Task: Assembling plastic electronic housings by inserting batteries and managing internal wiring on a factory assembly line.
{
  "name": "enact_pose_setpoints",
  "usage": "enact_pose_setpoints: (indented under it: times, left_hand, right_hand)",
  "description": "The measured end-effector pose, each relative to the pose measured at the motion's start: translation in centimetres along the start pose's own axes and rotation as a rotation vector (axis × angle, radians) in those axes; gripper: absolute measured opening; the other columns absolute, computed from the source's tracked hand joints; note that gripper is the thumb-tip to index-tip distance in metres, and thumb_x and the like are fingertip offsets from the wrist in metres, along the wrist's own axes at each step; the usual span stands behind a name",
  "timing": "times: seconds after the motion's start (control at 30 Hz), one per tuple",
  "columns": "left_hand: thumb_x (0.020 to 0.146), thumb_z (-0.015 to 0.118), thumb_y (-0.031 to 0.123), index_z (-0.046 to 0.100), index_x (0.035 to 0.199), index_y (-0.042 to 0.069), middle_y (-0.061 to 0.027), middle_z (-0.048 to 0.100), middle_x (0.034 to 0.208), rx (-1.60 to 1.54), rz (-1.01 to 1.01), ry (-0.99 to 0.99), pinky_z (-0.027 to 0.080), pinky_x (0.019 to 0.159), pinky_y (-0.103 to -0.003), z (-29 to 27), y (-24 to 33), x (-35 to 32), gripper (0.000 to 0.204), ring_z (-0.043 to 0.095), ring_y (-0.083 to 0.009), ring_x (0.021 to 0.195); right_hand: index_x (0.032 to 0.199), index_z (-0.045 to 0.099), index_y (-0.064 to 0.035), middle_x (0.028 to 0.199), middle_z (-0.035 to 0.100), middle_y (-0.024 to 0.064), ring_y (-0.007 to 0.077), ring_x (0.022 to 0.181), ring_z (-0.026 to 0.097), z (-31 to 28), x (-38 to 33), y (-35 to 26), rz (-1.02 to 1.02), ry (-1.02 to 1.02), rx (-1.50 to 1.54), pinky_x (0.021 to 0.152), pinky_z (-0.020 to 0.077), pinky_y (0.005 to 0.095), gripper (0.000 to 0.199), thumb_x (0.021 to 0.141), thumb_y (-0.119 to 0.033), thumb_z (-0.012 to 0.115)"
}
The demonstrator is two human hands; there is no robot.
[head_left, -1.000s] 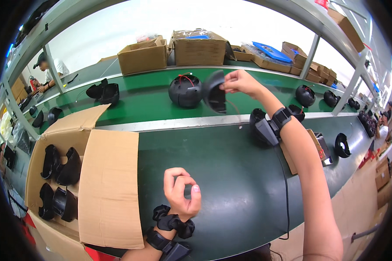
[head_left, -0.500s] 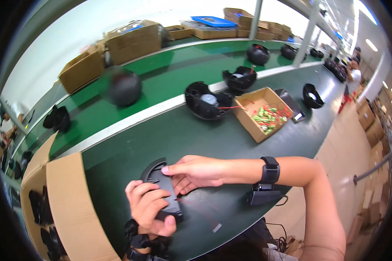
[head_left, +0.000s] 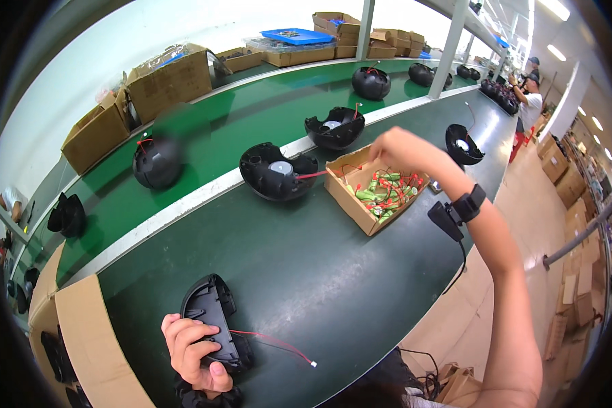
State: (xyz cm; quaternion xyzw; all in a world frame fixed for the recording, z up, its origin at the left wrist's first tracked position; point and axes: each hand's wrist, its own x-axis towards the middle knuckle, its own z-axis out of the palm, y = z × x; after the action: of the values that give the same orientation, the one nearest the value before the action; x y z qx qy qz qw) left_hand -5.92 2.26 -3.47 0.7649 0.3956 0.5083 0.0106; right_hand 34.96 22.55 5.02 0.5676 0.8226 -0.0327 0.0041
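Note:
My left hand grips a black half-round plastic housing by its near side, tilted over the bench. A thin red-and-black wire with a white plug runs out of the housing to the right. My right hand hangs over the far side of a small cardboard box, fingers bent down and close together. What they hold, if anything, is hidden. Green battery cells with red leads fill the box. Left of it, a black round shell with a silver disc has a red wire reaching the box.
More black shells stand along the bench and the green belt behind it. An open carton of black parts is at the near left. Cardboard boxes line the back. People work at the far right.
My right hand has left the housing and moved up and right to the box of cells. My left hand keeps the housing, now lower and further left in view.

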Motion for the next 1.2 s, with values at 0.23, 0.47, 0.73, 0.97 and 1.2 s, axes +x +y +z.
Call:
enact_pose_setpoints:
  times: [0.23, 0.47, 0.73, 0.97, 1.2]
  left_hand:
    - [0.078, 0.052, 0.034, 0.049, 0.074, 0.006, -0.0124, 0.059, 0.081, 0.025, 0.047, -0.024, 0.035, 0.092, -0.054, -0.3, -0.1, 0.0, 0.029, 0.053, -0.0296, 0.082]
    - [0.056, 0.072, 0.028, 0.05, 0.068, 0.011, -0.0066, 0.063, 0.086, 0.116, 0.093, -0.122, 0.039, 0.086, -0.051, -0.4, 2.0, 1.8, 0.03, 0.059, -0.028, 0.083]
    - [0.061, 0.072, 0.03, 0.057, 0.066, 0.007, -0.0067, 0.066, 0.101, 0.14, 0.108, -0.575, 0.038, 0.093, -0.05, -1.2, 4.0, 5.2, 0.027, 0.058, -0.0299, 0.104]
    - [0.064, 0.072, 0.019, 0.063, 0.074, 0.007, -0.0029, 0.061, 0.085, 0.238, 0.096, -0.659, 0.04, 0.09, -0.044, -1.1, 4.8, 5.2, 0.018, 0.059, -0.0216, 0.094]
    - [0.058, 0.073, 0.01, 0.062, 0.064, 0.01, -0.0006, 0.061, 0.071, -0.071, 0.026, -0.359, 0.046, 0.078, -0.038, -0.9, 2.9, 4.3, 0.013, 0.061, -0.0178, 0.069]
  right_hand:
    - [0.089, 0.069, -0.0041, 0.093, 0.066, 0.0121, 0.0316, 0.092, 0.06, 2.9, 0.0, 2.2, -0.31, 0.034, -0.089, 0.084, 0.0485, 0.0389, 0.03, 0.063, 0.007, 0.06]
    - [0.089, 0.052, -0.0012, 0.085, 0.056, 0.0122, 0.0296, 0.081, 0.059, -3.4, -2.2, 1.2, -0.245, 0.724, -0.079, 0.072, 0.0486, 0.0365, 0.024, 0.067, 0.005, 0.06]
    - [0.101, 0.056, -0.0026, 0.093, 0.054, 0.0091, 0.0238, 0.078, 0.06, -5.2, -3.0, 0.7, -0.19, 0.949, -0.307, 0.069, 0.0478, 0.0349, 0.03, 0.074, 0.009, 0.056]
    - [0.096, 0.061, -0.0024, 0.094, 0.054, 0.0105, 0.03, 0.081, 0.06, -5.6, -3.4, 1.0, -0.16, 0.967, -0.234, 0.071, 0.0486, 0.0375, 0.021, 0.075, 0.003, 0.06]
    - [0.088, 0.059, -0.0008, 0.081, 0.054, 0.0102, 0.0252, 0.07, 0.059, -5.5, -3.6, 0.4, -0.294, 0.918, -0.412, 0.064, 0.0467, 0.0369, 0.018, 0.077, -0.012, 0.068]
